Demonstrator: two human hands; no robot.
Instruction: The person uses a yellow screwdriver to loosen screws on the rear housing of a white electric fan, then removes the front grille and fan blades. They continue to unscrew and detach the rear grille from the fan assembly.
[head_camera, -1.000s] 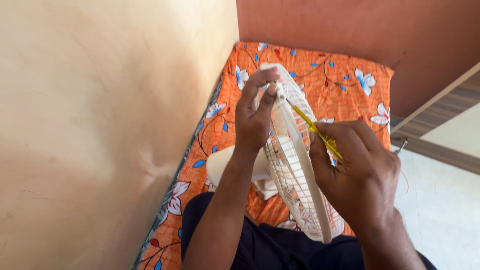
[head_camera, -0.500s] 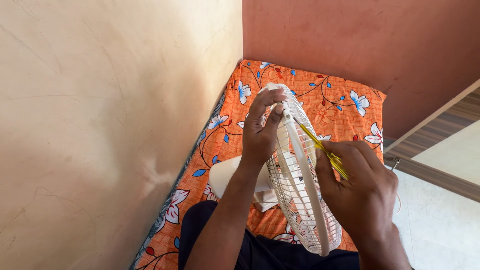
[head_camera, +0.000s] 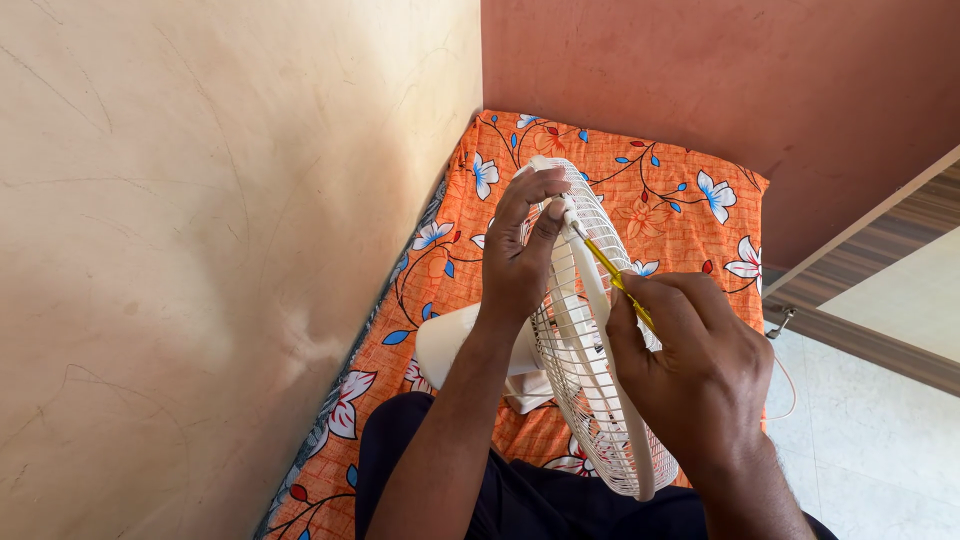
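A white table fan (head_camera: 590, 400) with a wire grille stands edge-on over my lap, on an orange flowered mattress (head_camera: 650, 185). My left hand (head_camera: 520, 255) grips the top of the grille's rim, thumb and fingers pinching it. My right hand (head_camera: 695, 370) is closed on a yellow-handled screwdriver (head_camera: 615, 280). Its metal tip touches the rim clip just beside my left thumb. The fan's motor housing (head_camera: 445, 340) sticks out to the left behind my left forearm.
A cream wall (head_camera: 200, 250) runs close along the left and a reddish wall (head_camera: 700, 70) stands behind the mattress. A wooden frame (head_camera: 870, 225) and pale tiled floor (head_camera: 880, 430) lie to the right. A thin white cord (head_camera: 785, 385) loops near my right hand.
The view has shifted a little. Both hands keep their grips, and my right hand has edged up the screwdriver towards the rim.
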